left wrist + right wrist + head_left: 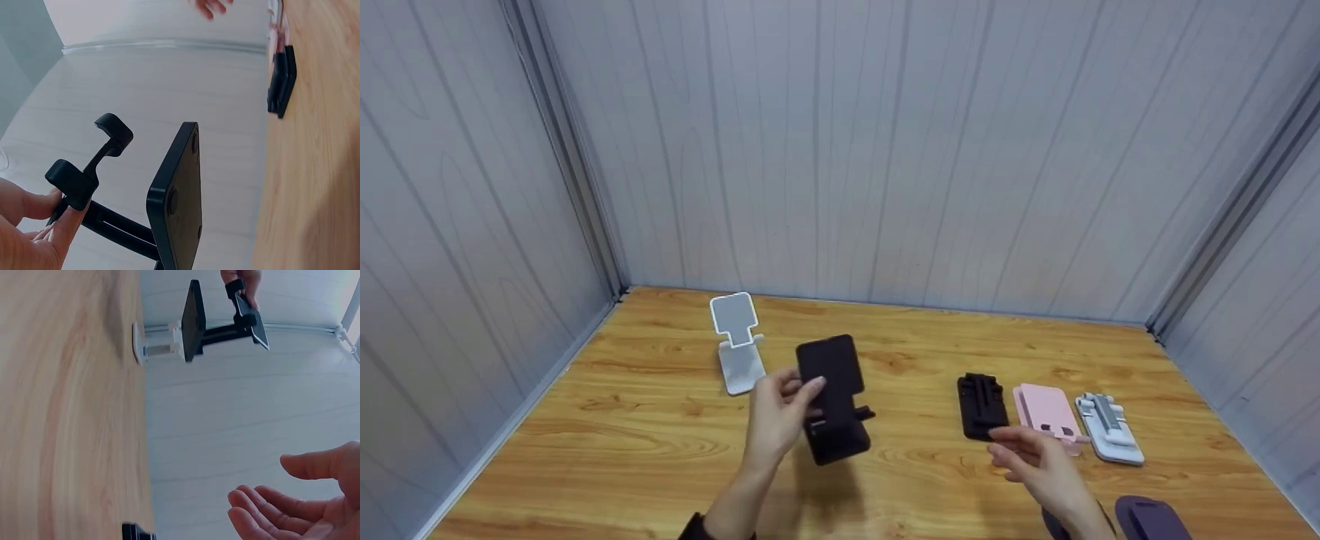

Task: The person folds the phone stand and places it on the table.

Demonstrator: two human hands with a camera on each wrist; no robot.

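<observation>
My left hand (pixel 775 422) grips an unfolded black phone stand (pixel 832 375) by the edge of its back plate, thumb on one face and fingers behind. In the left wrist view the stand's base (pixel 180 202) hangs off its arm, with round pads on its underside and two hooked lips at the holder. The table lies below the raised stand. My right hand (pixel 1039 469) holds nothing, its fingers loosely bent and thumb apart in the right wrist view. It hovers at the near end of a folded black phone stand (pixel 982 409) and a folded pink phone stand (pixel 1046 409).
An unfolded white phone stand (pixel 741 367) stands at the back left of the wooden table (pixel 660 450). A folded white phone stand (pixel 1110 429) lies right of the pink one. Dark purple pieces (pixel 1151 517) sit at the front right. Pale panels (pixel 840 150) wall the table in.
</observation>
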